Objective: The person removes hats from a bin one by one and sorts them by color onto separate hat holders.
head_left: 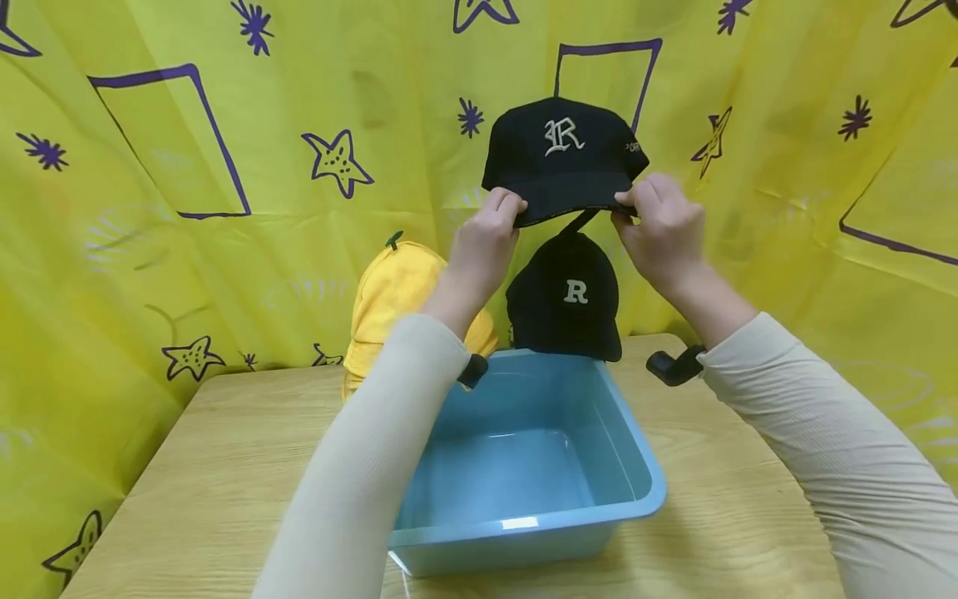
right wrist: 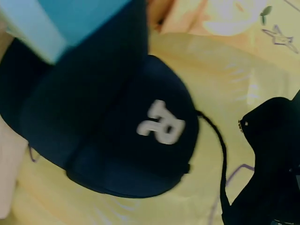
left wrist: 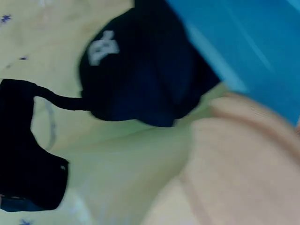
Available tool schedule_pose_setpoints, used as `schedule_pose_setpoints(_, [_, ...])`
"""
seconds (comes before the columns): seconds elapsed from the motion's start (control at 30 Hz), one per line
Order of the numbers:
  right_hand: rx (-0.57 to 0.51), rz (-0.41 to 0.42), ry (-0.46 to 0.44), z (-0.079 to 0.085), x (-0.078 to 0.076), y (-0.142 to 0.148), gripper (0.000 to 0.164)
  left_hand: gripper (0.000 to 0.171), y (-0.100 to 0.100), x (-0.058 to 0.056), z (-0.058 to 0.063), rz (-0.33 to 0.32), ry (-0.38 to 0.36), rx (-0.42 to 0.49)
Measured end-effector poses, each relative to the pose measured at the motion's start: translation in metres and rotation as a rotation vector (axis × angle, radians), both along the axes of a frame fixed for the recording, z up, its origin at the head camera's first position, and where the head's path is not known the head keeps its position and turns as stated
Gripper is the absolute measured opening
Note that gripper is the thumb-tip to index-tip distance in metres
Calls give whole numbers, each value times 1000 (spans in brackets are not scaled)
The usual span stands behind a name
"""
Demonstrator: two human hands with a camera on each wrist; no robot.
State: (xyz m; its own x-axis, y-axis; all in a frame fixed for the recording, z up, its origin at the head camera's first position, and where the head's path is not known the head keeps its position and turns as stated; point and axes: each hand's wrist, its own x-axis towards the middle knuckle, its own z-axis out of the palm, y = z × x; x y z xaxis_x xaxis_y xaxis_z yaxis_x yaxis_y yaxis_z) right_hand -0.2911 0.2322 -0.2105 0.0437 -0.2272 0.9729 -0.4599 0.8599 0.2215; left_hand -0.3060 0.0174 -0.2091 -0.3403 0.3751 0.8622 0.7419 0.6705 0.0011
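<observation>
Both hands hold up a black baseball cap with an ornate pale R (head_left: 557, 154) above the far end of the tub, its front facing me. My left hand (head_left: 486, 233) pinches the left side of its brim, and my right hand (head_left: 664, 229) pinches the right side. Below it, a second black cap with a block R (head_left: 563, 299) sits behind the tub's far rim. A thin black strap (head_left: 582, 220) runs from that lower cap up toward the held one. The lower cap (left wrist: 136, 70) also fills the middle of the left wrist view.
A light blue plastic tub (head_left: 647, 491) stands on the wooden table (head_left: 247, 466). Behind its left side is a yellow cloth hat (head_left: 397, 283) with a green leaf on top, partly hidden by my left arm. A yellow curtain (head_left: 262, 274) with purple drawings hangs close behind.
</observation>
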Motion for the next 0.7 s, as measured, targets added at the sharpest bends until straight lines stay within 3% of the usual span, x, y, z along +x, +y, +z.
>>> schedule_pose_setpoints(0.13, [35,-14,-32,-19,-4,6,20,9,6,-12,-28,-20,42,6])
schedule_pose_setpoints(0.3, [31,-26,-79,-45,-8,17,20,10,17,-22,-57,-32,25,-27])
schedule_pose_setpoints(0.43, [47,-65,-163,-62,-11,23,17,11,23,-23,-69,43,-17,-83])
schedule_pose_setpoints(0.57, [85,-92,-250,-80,-15,25,16,9,28,-22,-79,153,-99,-141])
schedule_pose_setpoints(0.7, [96,-68,-291,-100,-18,27,17,8,30,-20,-91,148,-247,-193])
